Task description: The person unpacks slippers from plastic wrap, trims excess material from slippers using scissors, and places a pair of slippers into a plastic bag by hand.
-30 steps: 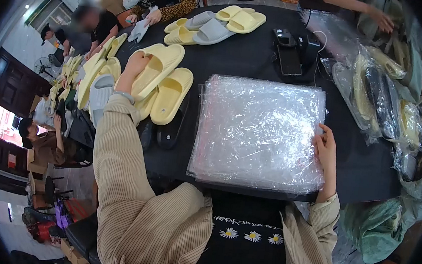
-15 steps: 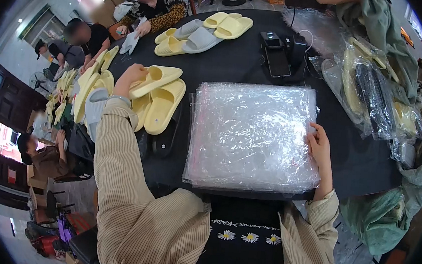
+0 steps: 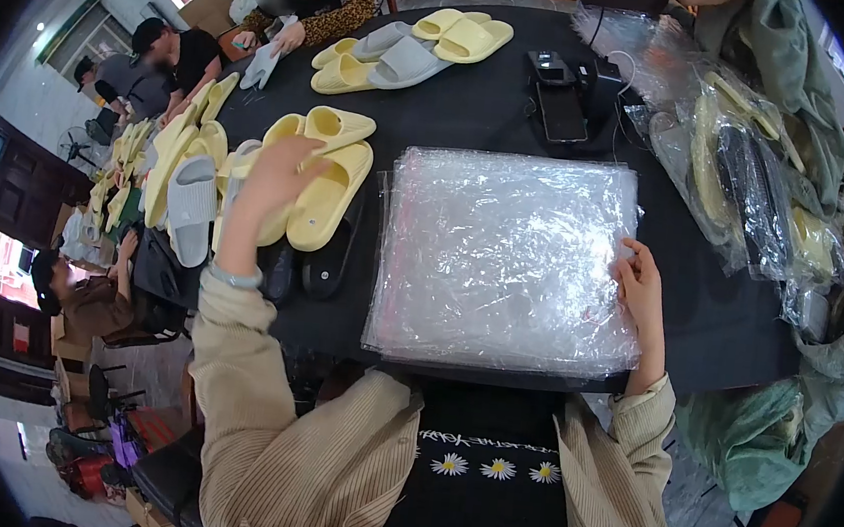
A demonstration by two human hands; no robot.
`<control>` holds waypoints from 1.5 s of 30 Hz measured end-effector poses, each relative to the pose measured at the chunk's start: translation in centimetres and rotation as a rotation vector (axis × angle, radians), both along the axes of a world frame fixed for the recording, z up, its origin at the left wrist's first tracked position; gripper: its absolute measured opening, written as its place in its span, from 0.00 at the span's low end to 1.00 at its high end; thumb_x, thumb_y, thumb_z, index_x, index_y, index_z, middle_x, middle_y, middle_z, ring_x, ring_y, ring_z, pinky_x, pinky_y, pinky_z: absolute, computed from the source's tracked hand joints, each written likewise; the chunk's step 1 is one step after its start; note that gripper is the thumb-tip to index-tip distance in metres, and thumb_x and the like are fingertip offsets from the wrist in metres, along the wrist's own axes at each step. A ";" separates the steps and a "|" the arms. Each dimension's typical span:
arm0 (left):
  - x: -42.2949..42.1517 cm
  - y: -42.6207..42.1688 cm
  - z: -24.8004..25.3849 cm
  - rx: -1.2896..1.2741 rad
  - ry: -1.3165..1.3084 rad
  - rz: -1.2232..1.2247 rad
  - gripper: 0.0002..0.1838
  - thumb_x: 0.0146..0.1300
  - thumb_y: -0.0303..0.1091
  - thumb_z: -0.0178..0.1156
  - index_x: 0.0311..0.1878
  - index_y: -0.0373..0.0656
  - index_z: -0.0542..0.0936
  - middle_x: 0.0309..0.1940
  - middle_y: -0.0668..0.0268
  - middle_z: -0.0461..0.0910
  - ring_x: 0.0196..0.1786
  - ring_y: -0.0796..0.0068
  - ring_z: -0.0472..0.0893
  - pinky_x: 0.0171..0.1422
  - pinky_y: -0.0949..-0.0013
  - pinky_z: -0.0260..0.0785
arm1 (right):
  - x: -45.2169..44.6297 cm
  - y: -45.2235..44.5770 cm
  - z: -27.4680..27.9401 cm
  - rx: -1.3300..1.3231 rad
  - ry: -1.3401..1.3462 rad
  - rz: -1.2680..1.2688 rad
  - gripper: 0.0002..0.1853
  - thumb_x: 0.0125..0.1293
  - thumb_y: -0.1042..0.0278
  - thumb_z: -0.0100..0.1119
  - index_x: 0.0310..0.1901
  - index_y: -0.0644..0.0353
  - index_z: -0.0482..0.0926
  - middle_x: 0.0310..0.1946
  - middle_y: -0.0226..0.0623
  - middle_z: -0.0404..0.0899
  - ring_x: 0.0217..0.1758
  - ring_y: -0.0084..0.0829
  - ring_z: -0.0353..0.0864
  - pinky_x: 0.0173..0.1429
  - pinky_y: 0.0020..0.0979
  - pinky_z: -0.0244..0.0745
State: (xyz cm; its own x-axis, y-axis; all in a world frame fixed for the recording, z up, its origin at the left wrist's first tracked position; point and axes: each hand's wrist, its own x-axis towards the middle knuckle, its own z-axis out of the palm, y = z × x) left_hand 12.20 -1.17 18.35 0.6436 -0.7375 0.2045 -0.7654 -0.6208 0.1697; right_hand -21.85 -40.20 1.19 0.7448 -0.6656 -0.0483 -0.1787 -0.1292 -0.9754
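Observation:
My left hand [image 3: 281, 179], slightly blurred, hovers over the yellow slippers with its fingers apart and nothing gripped. One yellow slipper [image 3: 341, 128] lies on top of the pile just beyond my fingertips, and another yellow slipper [image 3: 329, 203] rests below it on a black slipper [image 3: 333, 266]. Part of the pile is hidden behind my left hand and wrist. A flat stack of clear plastic bags [image 3: 503, 261] lies in front of me on the black table. At the stack's right edge, my right hand [image 3: 639, 283] pinches the bags' border with curled fingers.
Grey and yellow slippers [image 3: 409, 64] stand at the back. A phone [image 3: 562, 113] and a dark device [image 3: 599, 81] sit right of them. Bagged slippers [image 3: 740, 181] heap up on the right. More slippers [image 3: 190, 198] line the left, where other people [image 3: 293, 21] sit.
My left hand has let go of the top yellow slipper and opened. That slipper now lies farther forward on the pile. My right hand has stayed at the bags' edge.

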 end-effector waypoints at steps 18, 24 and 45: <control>-8.8 -2.1 -12.3 -0.153 -0.250 0.069 0.27 0.57 0.42 0.63 0.60 0.44 0.74 0.66 0.54 0.67 0.68 0.56 0.66 0.73 0.52 0.54 | -0.2 -0.5 -1.2 -0.057 -0.050 0.092 0.17 0.71 0.75 0.50 0.60 0.59 0.72 0.23 0.23 0.69 0.17 0.11 0.61 0.19 0.16 0.55; -7.6 -2.9 -13.4 -0.017 -0.311 0.169 0.29 0.59 0.41 0.61 0.64 0.46 0.71 0.69 0.54 0.63 0.71 0.57 0.63 0.74 0.45 0.49 | -0.1 -0.5 -1.4 -0.053 -0.055 0.066 0.17 0.71 0.76 0.50 0.60 0.59 0.72 0.25 0.24 0.70 0.18 0.11 0.61 0.18 0.16 0.55; -5.1 -4.9 -12.4 0.388 -0.229 0.440 0.44 0.47 0.34 0.69 0.71 0.52 0.63 0.76 0.64 0.49 0.67 0.47 0.66 0.64 0.28 0.56 | -0.3 -1.0 -1.9 -0.028 -0.034 0.079 0.17 0.71 0.75 0.51 0.61 0.58 0.71 0.25 0.23 0.68 0.19 0.12 0.61 0.19 0.17 0.54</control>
